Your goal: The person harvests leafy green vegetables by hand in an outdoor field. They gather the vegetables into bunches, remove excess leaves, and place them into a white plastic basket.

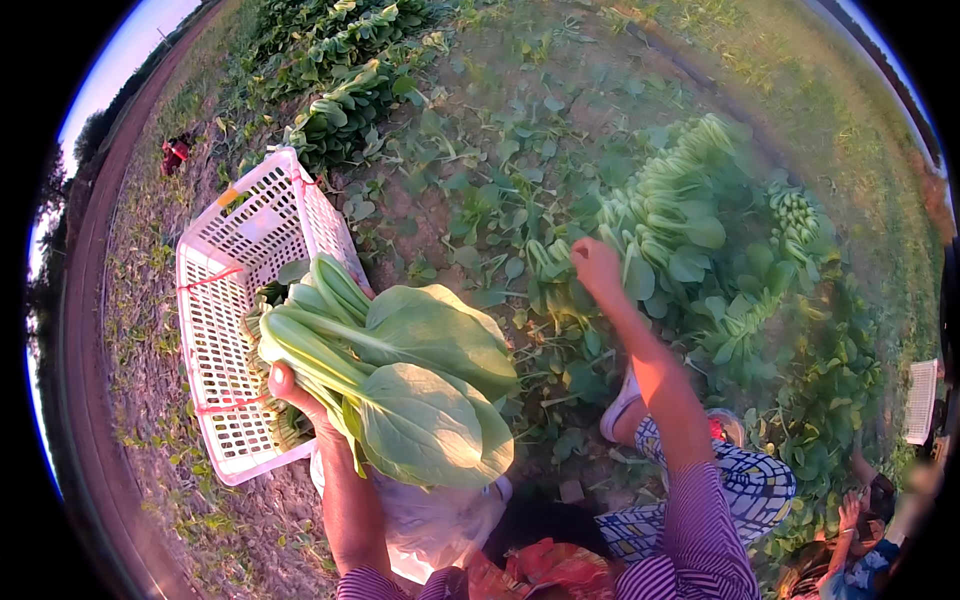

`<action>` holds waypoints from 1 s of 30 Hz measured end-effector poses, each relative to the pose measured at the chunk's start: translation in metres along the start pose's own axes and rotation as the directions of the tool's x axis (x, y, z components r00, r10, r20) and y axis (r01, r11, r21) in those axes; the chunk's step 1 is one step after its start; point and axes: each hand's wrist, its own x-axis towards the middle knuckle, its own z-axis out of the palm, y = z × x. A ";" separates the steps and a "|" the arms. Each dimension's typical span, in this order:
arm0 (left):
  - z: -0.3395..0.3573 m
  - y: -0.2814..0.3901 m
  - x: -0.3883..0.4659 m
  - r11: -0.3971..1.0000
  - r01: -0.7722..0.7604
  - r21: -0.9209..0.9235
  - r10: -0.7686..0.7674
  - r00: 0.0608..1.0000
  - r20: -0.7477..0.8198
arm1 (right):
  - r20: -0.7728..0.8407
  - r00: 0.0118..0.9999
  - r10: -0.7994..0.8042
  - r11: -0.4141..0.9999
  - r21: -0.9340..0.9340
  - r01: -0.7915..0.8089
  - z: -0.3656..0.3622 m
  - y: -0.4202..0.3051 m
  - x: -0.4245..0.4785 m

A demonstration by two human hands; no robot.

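A bunch of bok choy point(420, 405) rests in my left hand point(307, 405), thumb across the pale stalks, leaves spreading to the right. The bunch partly covers a white perforated plastic crate point(247, 247) tied with red string. More bok choy point(274, 405) lies stacked inside the crate. My right hand point(598, 264) reaches to the near left end of a long row of cut bok choy point(667, 202) on the ground. Its fingers are curled beside some stalks; whether they grip any cannot be told.
Loose leaves litter the soil. More bok choy piles point(345, 101) lie beyond the crate, and another point(796, 217) at right. A clear plastic bag point(435, 517) is by my legs. Another person's arm point(847, 525) shows at lower right, near a second white crate point(921, 401).
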 end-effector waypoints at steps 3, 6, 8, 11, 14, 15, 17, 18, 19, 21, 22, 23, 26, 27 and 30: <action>-0.009 0.002 0.001 0.999 0.004 0.043 -0.004 1.000 -0.005 | 0.095 0.995 0.023 0.983 -0.182 -0.006 0.056 0.025 0.011; -0.012 0.000 -0.001 0.997 0.032 0.071 -0.032 0.999 -0.004 | 0.201 0.980 0.012 0.956 -0.291 0.048 0.100 0.021 0.029; -0.011 -0.001 0.002 0.993 0.055 0.100 -0.055 0.998 -0.003 | 0.234 0.972 0.035 0.951 -0.307 0.040 0.123 0.011 0.038; -0.007 -0.014 0.010 0.990 0.111 0.091 -0.115 0.993 0.038 | 0.276 0.949 0.150 0.898 -0.441 -0.014 0.137 0.031 0.051; -0.007 -0.026 0.017 0.984 0.154 0.085 -0.160 0.985 0.069 | 0.214 0.954 0.209 0.862 -0.502 -0.076 0.148 0.053 0.045; -0.009 -0.029 0.017 0.981 0.171 0.087 -0.177 0.982 0.064 | 0.241 0.939 0.246 0.876 -0.470 -0.109 0.147 0.051 0.039; -0.005 -0.019 0.012 0.981 0.153 0.120 -0.160 0.986 0.053 | 0.290 0.920 0.266 0.930 -0.330 -0.165 0.142 0.023 0.030; -0.004 -0.021 0.012 0.981 0.155 0.113 -0.163 0.985 0.063 | 0.286 0.917 0.280 0.945 -0.252 -0.210 0.127 0.019 0.024; -0.004 -0.022 0.012 0.981 0.158 0.110 -0.166 0.984 0.070 | 0.284 0.913 0.293 0.952 -0.171 -0.253 0.115 0.016 0.020; 0.000 -0.024 0.012 0.981 0.166 0.096 -0.174 0.980 0.092 | 0.396 0.854 0.338 0.923 0.036 -0.382 0.081 0.029 0.017; 0.001 -0.023 0.012 0.981 0.165 0.099 -0.174 0.980 0.096 | 0.448 0.826 0.341 0.883 0.148 -0.445 0.064 0.032 0.015; 0.002 -0.023 0.012 0.981 0.165 0.103 -0.175 0.980 0.097 | 0.504 0.797 0.332 0.825 0.254 -0.505 0.049 0.034 0.014; 0.008 -0.025 0.012 0.980 0.174 0.095 -0.185 0.975 0.123 | 0.383 0.879 0.283 0.946 0.041 -0.323 0.006 0.052 0.025; 0.009 -0.026 0.012 0.979 0.181 0.095 -0.193 0.973 0.130 | 0.352 0.902 0.249 0.968 -0.110 -0.224 0.001 0.058 0.032; 0.007 -0.026 0.011 0.977 0.190 0.097 -0.201 0.971 0.130 | 0.261 0.925 0.276 0.894 -0.422 -0.147 0.019 0.061 0.051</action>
